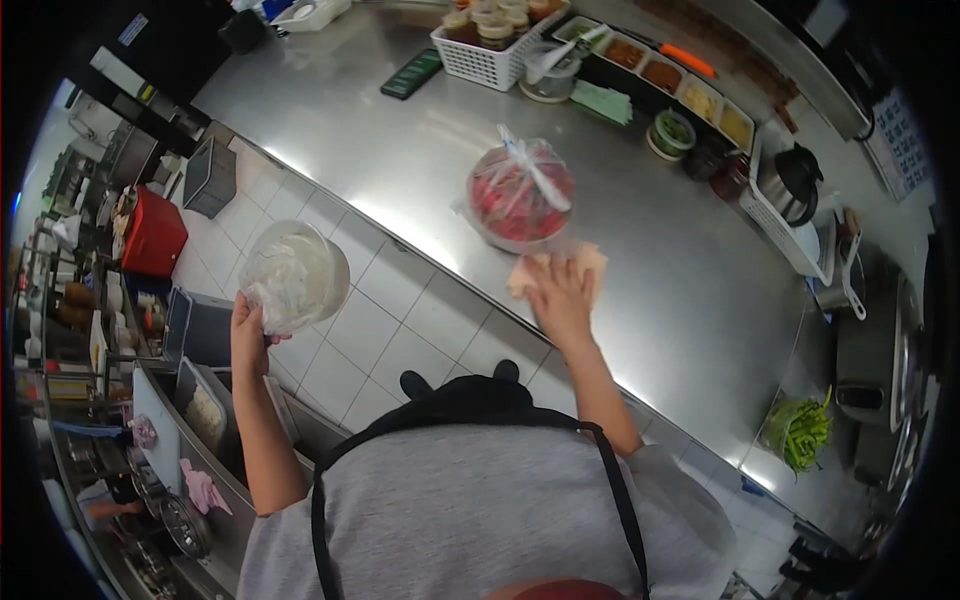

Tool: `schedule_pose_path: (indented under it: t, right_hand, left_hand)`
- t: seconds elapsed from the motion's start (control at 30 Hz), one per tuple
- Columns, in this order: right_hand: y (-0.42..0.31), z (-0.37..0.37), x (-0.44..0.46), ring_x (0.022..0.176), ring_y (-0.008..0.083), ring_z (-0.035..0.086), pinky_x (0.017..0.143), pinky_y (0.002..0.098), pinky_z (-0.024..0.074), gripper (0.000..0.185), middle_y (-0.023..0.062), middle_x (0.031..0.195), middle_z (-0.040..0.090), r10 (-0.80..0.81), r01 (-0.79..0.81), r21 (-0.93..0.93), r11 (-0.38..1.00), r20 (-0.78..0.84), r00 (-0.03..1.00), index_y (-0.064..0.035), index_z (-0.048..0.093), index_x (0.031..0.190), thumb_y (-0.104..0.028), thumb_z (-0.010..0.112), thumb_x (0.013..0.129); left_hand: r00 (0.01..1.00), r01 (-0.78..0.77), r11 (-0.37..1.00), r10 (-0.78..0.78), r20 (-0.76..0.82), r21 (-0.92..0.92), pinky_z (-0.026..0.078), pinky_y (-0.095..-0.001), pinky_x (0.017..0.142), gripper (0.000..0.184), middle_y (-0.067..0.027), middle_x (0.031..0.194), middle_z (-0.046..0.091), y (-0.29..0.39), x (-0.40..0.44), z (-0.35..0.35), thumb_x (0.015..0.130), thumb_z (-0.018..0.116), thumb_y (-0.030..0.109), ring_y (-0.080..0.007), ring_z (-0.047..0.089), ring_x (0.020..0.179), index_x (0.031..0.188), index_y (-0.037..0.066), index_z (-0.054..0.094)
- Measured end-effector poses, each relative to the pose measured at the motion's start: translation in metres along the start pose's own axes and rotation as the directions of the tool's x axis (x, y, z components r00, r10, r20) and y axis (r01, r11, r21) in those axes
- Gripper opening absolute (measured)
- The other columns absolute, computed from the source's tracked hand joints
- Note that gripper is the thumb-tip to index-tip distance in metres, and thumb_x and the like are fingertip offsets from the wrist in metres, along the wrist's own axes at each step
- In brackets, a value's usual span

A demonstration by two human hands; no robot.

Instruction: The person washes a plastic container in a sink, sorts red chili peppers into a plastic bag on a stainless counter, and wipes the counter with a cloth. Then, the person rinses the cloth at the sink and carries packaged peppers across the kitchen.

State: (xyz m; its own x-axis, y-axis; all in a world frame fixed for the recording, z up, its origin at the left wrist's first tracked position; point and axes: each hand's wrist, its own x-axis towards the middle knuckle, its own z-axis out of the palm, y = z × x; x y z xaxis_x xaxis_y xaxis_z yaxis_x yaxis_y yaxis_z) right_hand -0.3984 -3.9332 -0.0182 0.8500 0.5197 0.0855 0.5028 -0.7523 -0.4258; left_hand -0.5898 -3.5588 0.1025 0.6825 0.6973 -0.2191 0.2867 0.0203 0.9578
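Over the floor on the left, my left hand (250, 330) grips the edge of a round translucent tub (325, 265). A crumpled clear plastic bag (275, 275) lies in or over the tub; I cannot tell whether it lines it. On the steel table, my right hand (562, 300) lies with fingers spread on a peach-coloured cloth (592, 262), pressing it near the front edge. Just beyond the cloth stands a knotted clear plastic bag (520, 195) with red contents, which I cannot identify.
The steel table (400, 170) bears a phone (411, 73), a white basket (475, 66) of jars, and topping trays (662, 75). At right are a white rack (790, 230) and green chillies (800, 435) in a bag. Left stands a red box (155, 232).
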Motion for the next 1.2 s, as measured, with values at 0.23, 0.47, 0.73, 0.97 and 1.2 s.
schedule_pose_path:
  t: [0.23, 0.47, 0.73, 0.97, 1.2]
  right_hand:
    - [0.099, 0.02, 0.111, 0.135, 0.0325, 0.011, 0.101, 0.0603, 0.0137, 0.05, 0.0088, 0.147, 0.015, 0.247, -0.292, -0.245, 0.924, -0.201, 0.948, -0.0259, 0.03, 0.136, -0.026, 0.043, 0.087]
    - [0.122, -0.014, 0.17, 0.128, 0.0304, 0.027, 0.097, 0.0567, 0.0244, 0.047, 0.0061, 0.141, 0.028, 0.323, -0.338, -0.308, 0.889, -0.101, 0.941, -0.0281, 0.038, 0.131, -0.021, 0.047, 0.085]
    - [-0.109, 0.053, 0.015, 0.104, 0.0323, 0.05, 0.092, 0.04, 0.0371, 0.03, 0.0134, 0.11, 0.055, -0.207, 0.217, 0.078, 0.973, -0.115, 0.972, -0.0096, 0.06, 0.107, -0.005, 0.051, 0.078]
    - [-0.211, 0.101, 0.181, 0.106, 0.03, 0.047, 0.091, 0.0376, 0.0363, 0.032, 0.016, 0.11, 0.051, 0.036, 0.127, 0.229, 0.965, -0.598, 0.801, -0.0045, 0.052, 0.115, -0.005, 0.045, 0.084]
    - [-0.094, 0.076, 0.301, 0.089, 0.0176, 0.054, 0.072, 0.0353, 0.0446, 0.014, 0.0052, 0.091, 0.057, 0.008, -0.307, -0.613, 0.728, -0.44, 0.898, -0.0102, 0.057, 0.084, -0.013, 0.058, 0.07]
  left_hand:
    - [0.99, 0.011, 0.987, -0.034, -0.139, -0.161, 0.041, -0.0184, 0.035, 0.035, -0.0075, 0.084, 0.062, -0.038, -0.014, -0.079, 0.081, 0.041, 0.006, -0.0109, 0.056, 0.048, 0.116, 0.008, 0.043]
    - [0.981, 0.056, 0.972, -0.097, -0.17, -0.227, 0.042, -0.0192, 0.036, 0.036, -0.0072, 0.083, 0.061, -0.09, 0.001, -0.161, 0.081, 0.041, 0.006, -0.0112, 0.056, 0.048, 0.117, 0.008, 0.042]
    - [0.971, 0.142, 0.96, -0.182, -0.153, -0.242, 0.042, -0.0188, 0.036, 0.035, -0.0072, 0.084, 0.061, -0.138, 0.056, -0.246, 0.083, 0.042, 0.009, -0.0117, 0.057, 0.05, 0.118, 0.008, 0.042]
    - [0.977, 0.096, 0.966, -0.137, -0.163, -0.239, 0.039, -0.0186, 0.037, 0.028, -0.0059, 0.082, 0.061, -0.119, 0.108, -0.254, 0.084, 0.04, 0.009, -0.0096, 0.053, 0.048, 0.112, 0.008, 0.043]
    - [0.955, 0.036, 0.961, -0.115, -0.275, -0.276, 0.043, -0.0215, 0.039, 0.037, -0.0083, 0.082, 0.059, -0.12, 0.114, -0.269, 0.08, 0.036, 0.006, -0.012, 0.054, 0.049, 0.117, 0.007, 0.042]
